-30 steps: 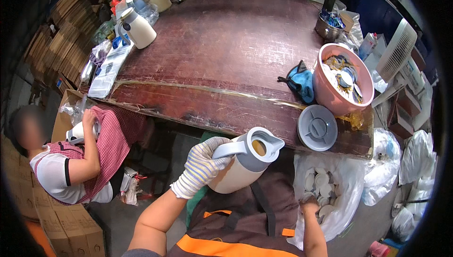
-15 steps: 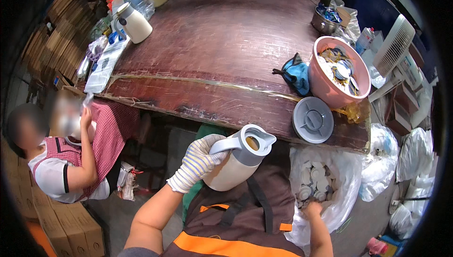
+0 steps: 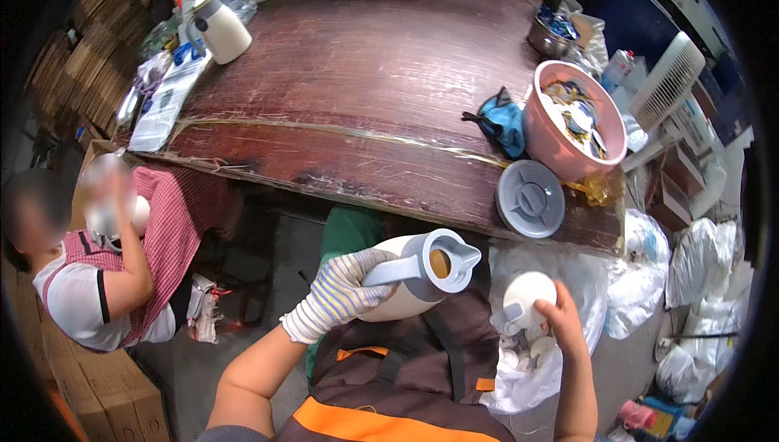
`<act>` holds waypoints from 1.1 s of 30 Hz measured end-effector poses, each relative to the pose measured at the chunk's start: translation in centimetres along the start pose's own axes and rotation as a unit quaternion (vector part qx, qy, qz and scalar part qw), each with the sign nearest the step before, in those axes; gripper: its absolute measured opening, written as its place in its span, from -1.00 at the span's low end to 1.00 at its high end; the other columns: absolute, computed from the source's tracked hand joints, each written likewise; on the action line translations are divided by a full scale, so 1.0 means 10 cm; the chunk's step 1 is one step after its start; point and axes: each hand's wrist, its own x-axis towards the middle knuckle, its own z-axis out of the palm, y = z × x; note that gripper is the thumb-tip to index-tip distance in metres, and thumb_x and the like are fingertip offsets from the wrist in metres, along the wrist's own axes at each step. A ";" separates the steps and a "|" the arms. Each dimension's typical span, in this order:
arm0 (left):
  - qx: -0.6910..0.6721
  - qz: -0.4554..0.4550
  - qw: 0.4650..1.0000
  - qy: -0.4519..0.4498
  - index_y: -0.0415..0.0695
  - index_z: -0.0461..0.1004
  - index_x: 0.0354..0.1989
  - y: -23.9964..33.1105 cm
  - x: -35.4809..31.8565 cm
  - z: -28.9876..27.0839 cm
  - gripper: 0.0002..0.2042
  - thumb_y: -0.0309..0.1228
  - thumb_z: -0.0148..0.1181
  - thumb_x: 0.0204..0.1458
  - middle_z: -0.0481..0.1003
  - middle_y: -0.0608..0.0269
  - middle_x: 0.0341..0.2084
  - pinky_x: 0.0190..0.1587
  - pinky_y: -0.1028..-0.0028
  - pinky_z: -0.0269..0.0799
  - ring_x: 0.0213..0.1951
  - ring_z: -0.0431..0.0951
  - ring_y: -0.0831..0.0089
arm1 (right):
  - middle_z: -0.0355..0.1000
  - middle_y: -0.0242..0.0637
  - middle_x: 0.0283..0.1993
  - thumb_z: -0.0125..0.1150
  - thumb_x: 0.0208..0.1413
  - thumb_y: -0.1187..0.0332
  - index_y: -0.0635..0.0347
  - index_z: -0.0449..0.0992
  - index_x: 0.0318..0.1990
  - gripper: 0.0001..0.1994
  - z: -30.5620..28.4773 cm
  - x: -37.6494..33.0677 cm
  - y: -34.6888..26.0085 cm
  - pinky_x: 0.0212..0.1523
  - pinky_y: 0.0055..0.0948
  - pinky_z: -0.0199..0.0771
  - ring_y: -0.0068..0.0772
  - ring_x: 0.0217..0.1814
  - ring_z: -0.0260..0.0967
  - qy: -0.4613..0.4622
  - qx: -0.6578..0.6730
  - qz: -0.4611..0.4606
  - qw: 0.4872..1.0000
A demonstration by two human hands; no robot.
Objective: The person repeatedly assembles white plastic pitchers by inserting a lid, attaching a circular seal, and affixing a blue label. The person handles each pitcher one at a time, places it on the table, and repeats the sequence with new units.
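Note:
My left hand [image 3: 345,288], in a striped knit glove, is closed round the grey handle of a cream thermos jug [image 3: 402,306]. The jug lies tilted over my lap, its grey spout to the right and its round mouth uncovered. To the right, my bare right hand [image 3: 560,312] pinches a round white jug lid [image 3: 531,292] with a grey tab. That lid is held above an open clear plastic bag [image 3: 580,267] of similar white and grey lids [image 3: 519,354]. Lid and jug are apart.
A grey round cover [image 3: 530,198] lies on the table's near right edge, beside a pink bucket [image 3: 542,129] of small parts and a blue cloth pouch [image 3: 501,124]. Another cream jug [image 3: 221,32] stands far left. A co-worker [image 3: 101,280] sits at the left.
My right hand has come up out of the bag with a white lid. The jug has tipped further to the right. The co-worker's raised hand has shifted.

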 end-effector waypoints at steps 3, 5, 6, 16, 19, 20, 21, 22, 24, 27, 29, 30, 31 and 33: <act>0.026 0.045 0.997 -0.053 -0.14 0.54 -0.04 0.07 0.00 0.08 -0.62 -0.37 0.29 -0.09 0.59 0.06 -0.28 -0.11 0.39 0.48 -0.21 0.62 0.27 | 0.39 -0.45 -0.26 0.30 0.00 0.15 0.24 0.39 0.02 -0.51 0.33 0.14 -0.50 -0.41 -0.68 0.29 -0.67 -0.36 0.30 -0.080 0.110 -0.087 0.987; 0.065 0.074 0.992 -0.081 -0.09 0.53 -0.01 0.06 0.00 0.11 -0.61 -0.34 0.27 -0.09 0.57 -0.01 -0.26 -0.10 0.31 0.48 -0.20 0.59 0.09 | 0.38 -0.44 -0.25 0.28 0.05 0.21 0.27 0.43 -0.02 -0.59 0.43 0.28 -0.72 -0.38 -0.67 0.27 -0.67 -0.30 0.27 -0.182 0.028 -0.049 0.982; 0.087 0.088 0.989 -0.077 -0.09 0.52 -0.01 0.07 0.00 0.11 -0.60 -0.33 0.27 -0.09 0.57 -0.01 -0.28 -0.11 0.30 0.49 -0.21 0.59 0.09 | 0.37 -0.45 -0.21 0.28 0.08 0.21 0.28 0.45 0.01 -0.59 0.54 0.34 -0.77 -0.33 -0.61 0.32 -0.67 -0.31 0.26 -0.162 -0.061 -0.074 0.982; 0.190 0.128 0.971 -0.074 -0.05 0.49 0.00 0.06 -0.08 0.11 -0.59 -0.14 0.25 0.00 0.58 0.01 -0.36 -0.24 0.23 0.48 -0.31 0.60 0.06 | 0.22 0.07 0.28 0.27 0.00 -0.04 0.07 0.17 0.32 -0.24 1.08 0.10 -1.12 0.18 -0.13 0.31 0.10 0.27 0.25 -0.092 -0.391 -0.206 0.892; 0.185 0.136 0.971 -0.070 -0.05 0.49 0.02 -0.03 -0.05 0.06 -0.59 -0.15 0.23 0.01 0.58 0.00 -0.34 -0.21 0.23 0.49 -0.30 0.60 0.07 | 0.08 0.10 0.37 0.36 -0.08 0.04 0.10 0.17 0.31 -0.20 1.09 0.13 -1.11 0.27 -0.14 0.23 0.14 0.33 0.17 -0.130 -0.408 -0.294 0.854; 0.184 0.139 0.971 -0.070 -0.05 0.49 0.03 -0.06 -0.04 0.05 -0.59 -0.16 0.23 0.01 0.58 0.00 -0.34 -0.20 0.23 0.49 -0.30 0.60 0.07 | 0.06 0.11 0.38 0.36 -0.09 0.06 0.11 0.18 0.31 -0.20 1.06 0.17 -1.06 0.28 -0.13 0.22 0.15 0.36 0.13 -0.138 -0.403 -0.324 0.845; 0.177 0.147 0.971 -0.070 -0.06 0.48 0.04 -0.07 -0.05 0.04 -0.58 -0.17 0.23 0.01 0.58 -0.02 -0.33 -0.19 0.23 0.49 -0.28 0.60 0.07 | 0.04 0.12 0.38 0.37 -0.09 0.07 0.12 0.18 0.31 -0.20 1.03 0.22 -0.99 0.29 -0.13 0.20 0.16 0.38 0.09 -0.145 -0.396 -0.353 0.835; 0.179 0.134 0.971 -0.077 -0.08 0.48 0.04 -0.04 -0.06 0.05 -0.57 -0.19 0.25 -0.01 0.58 -0.02 -0.34 -0.20 0.24 0.50 -0.28 0.60 0.07 | 0.02 0.14 0.39 0.37 -0.10 0.08 0.12 0.18 0.31 -0.20 1.03 0.25 -0.96 0.29 -0.12 0.19 0.16 0.40 0.05 -0.155 -0.389 -0.383 0.823; 0.183 0.111 0.973 -0.092 -0.11 0.48 0.03 0.08 -0.07 0.09 -0.55 -0.22 0.29 -0.05 0.58 -0.01 -0.36 -0.22 0.27 0.50 -0.29 0.60 0.08 | -0.03 0.19 0.40 0.32 -0.04 0.02 0.15 0.09 0.35 -0.16 1.07 0.15 -0.97 0.32 -0.11 0.14 0.19 0.46 -0.07 -0.123 -0.386 -0.300 0.864; 0.150 0.165 0.973 -0.064 -0.15 0.46 0.03 0.00 -0.15 0.26 -0.58 -0.23 0.24 0.02 0.56 -0.07 -0.34 -0.23 0.24 0.50 -0.30 0.59 0.04 | -0.01 0.23 0.39 0.20 0.09 -0.01 0.21 -0.04 0.39 -0.17 1.17 0.10 -0.83 0.36 -0.11 0.04 0.20 0.45 -0.06 -0.060 -0.384 -0.217 0.896; 0.152 0.168 0.972 -0.058 -0.16 0.45 0.03 -0.04 -0.21 0.39 -0.59 -0.24 0.22 0.03 0.55 -0.05 -0.30 -0.19 0.21 0.49 -0.27 0.58 0.01 | 0.01 0.24 0.37 0.16 0.12 0.01 0.22 -0.03 0.39 -0.20 1.25 0.13 -0.69 0.37 -0.11 0.02 0.20 0.43 -0.03 -0.017 -0.367 -0.211 0.906; 0.156 0.174 0.970 -0.059 -0.16 0.45 0.03 -0.08 -0.21 0.40 -0.58 -0.24 0.22 0.02 0.55 -0.05 -0.28 -0.18 0.21 0.48 -0.26 0.57 0.02 | 0.02 0.25 0.36 0.15 0.14 0.02 0.23 -0.03 0.38 -0.22 1.28 0.14 -0.63 0.37 -0.11 0.01 0.21 0.42 -0.01 0.003 -0.358 -0.207 0.910; 0.165 0.179 0.968 -0.059 -0.15 0.45 0.03 -0.09 -0.20 0.37 -0.58 -0.24 0.23 0.01 0.54 -0.05 -0.27 -0.17 0.21 0.48 -0.25 0.57 0.03 | 0.05 0.25 0.33 0.18 0.13 0.07 0.20 0.04 0.36 -0.27 1.32 0.17 -0.56 0.34 -0.07 0.07 0.23 0.38 0.04 0.029 -0.354 -0.246 0.902; 0.192 0.155 0.967 -0.071 -0.13 0.45 0.04 -0.09 -0.18 0.26 -0.56 -0.24 0.24 -0.04 0.51 -0.04 -0.24 -0.15 0.22 0.46 -0.22 0.56 0.07 | 0.06 0.24 0.32 0.23 0.10 0.13 0.18 0.09 0.34 -0.29 1.35 0.19 -0.53 0.32 -0.06 0.10 0.24 0.36 0.06 0.031 -0.371 -0.299 0.879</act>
